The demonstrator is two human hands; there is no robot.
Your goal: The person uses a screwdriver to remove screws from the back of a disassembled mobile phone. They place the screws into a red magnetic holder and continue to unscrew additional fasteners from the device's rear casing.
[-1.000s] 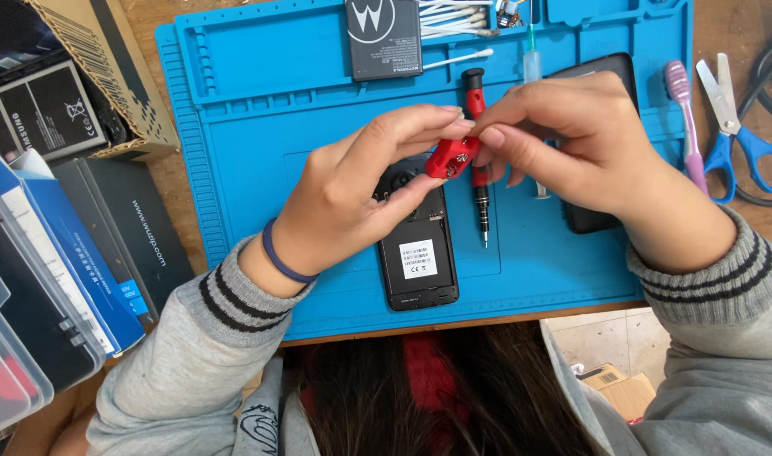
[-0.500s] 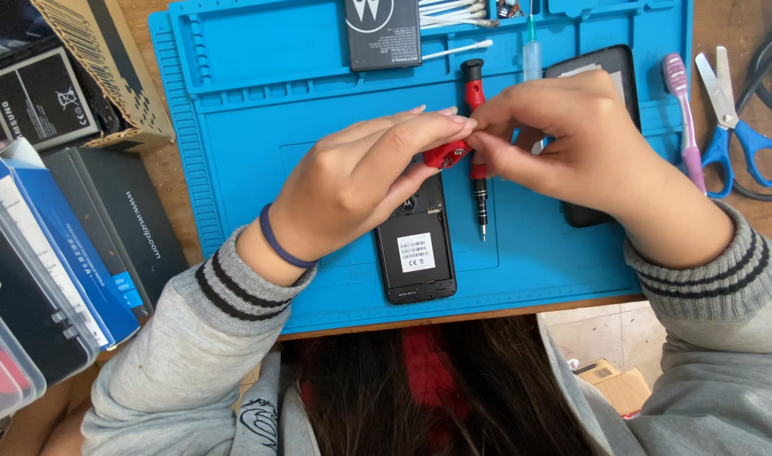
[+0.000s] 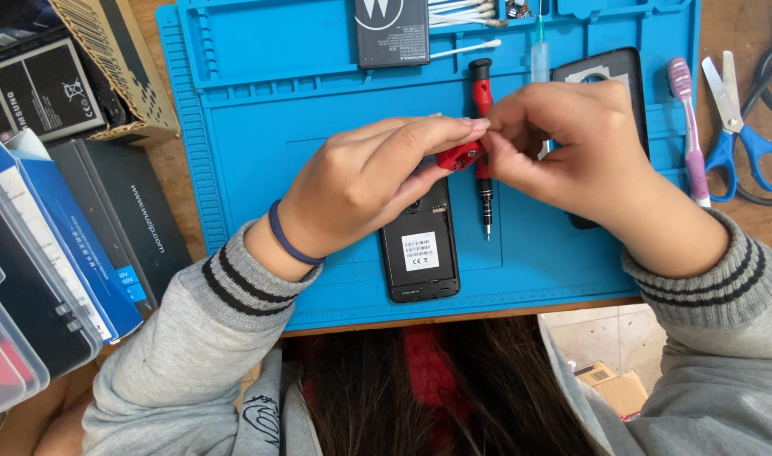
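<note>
Red bit holder, pinched by both hands

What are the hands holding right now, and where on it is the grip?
Both hands pinch a small red part above the open phone: left hand at its left end, right hand at its right end.

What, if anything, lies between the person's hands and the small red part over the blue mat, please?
Nothing visible: the left hand and right hand both already pinch the small red part directly, above the opened phone.
</note>
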